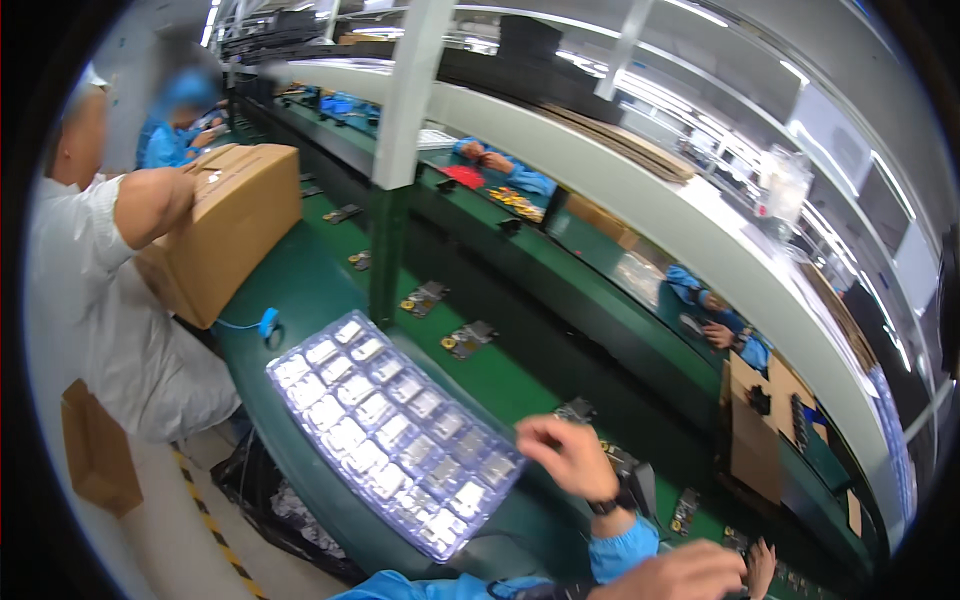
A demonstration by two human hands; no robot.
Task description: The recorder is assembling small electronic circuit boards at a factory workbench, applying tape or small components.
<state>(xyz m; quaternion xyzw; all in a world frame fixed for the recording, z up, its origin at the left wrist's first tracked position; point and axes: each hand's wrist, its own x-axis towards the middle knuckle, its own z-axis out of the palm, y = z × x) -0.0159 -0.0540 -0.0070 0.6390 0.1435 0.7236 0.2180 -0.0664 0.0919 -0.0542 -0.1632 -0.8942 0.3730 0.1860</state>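
My right hand [572, 456], with a dark band at its wrist, hovers by the right end of a clear plastic blister tray [447, 553]. Its fingers are loosely bent and apart, with nothing visible between them. Rows of silvery rectangular parts [372, 409] fill the tray's pockets. My left hand [675, 572] reaches across in front of my right sleeve at the lower edge. Its back faces me; blur and angle hide the fingertips and anything under them. Beyond my hands, circuit boards [468, 339] with yellow rings lie along the green conveyor belt [520, 375].
At left, a co-worker in white reaches into a cardboard box [235, 225]. A blue strap [268, 323] lies between box and tray. A pale post [408, 100] rises behind the tray. Blue-sleeved co-workers' hands [718, 334] work across the line. Another hand [762, 568] shows at lower right.
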